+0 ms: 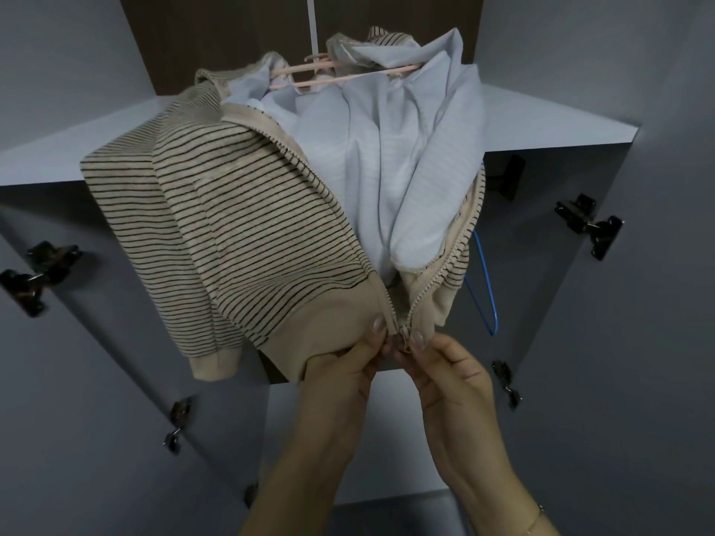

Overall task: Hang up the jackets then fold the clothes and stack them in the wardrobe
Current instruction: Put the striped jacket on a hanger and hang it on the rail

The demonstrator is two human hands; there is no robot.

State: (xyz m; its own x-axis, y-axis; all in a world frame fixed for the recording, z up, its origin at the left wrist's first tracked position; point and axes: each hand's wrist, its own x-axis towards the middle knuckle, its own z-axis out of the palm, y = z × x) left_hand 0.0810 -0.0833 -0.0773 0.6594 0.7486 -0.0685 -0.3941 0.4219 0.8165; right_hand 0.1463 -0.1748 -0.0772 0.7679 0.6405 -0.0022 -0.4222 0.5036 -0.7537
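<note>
Hanging on a pink plastic hanger (pixel 309 73) inside the grey wardrobe (pixel 541 121), the beige black-striped zip jacket (pixel 247 222) is pinched at its hem: left hand (pixel 348 371) on the ribbing, right hand (pixel 445 365) on the zipper end (pixel 406 336).

Striped zip jacket (pixel 247 210) hangs on a hanger (pixel 329 73) from the rod (pixel 312 25) inside the wardrobe (pixel 541 125), far centre. Jacket front open, lining facing near. Both hands at the hem, near centre: left hand (pixel 340 375) on the left zipper edge, right hand (pixel 449 365) on the right, zipper slider (pixel 406 334) between them. Second hanger (pixel 483 280) behind the jacket, right side. Door hinges (pixel 588 222) on the left and right.
</note>
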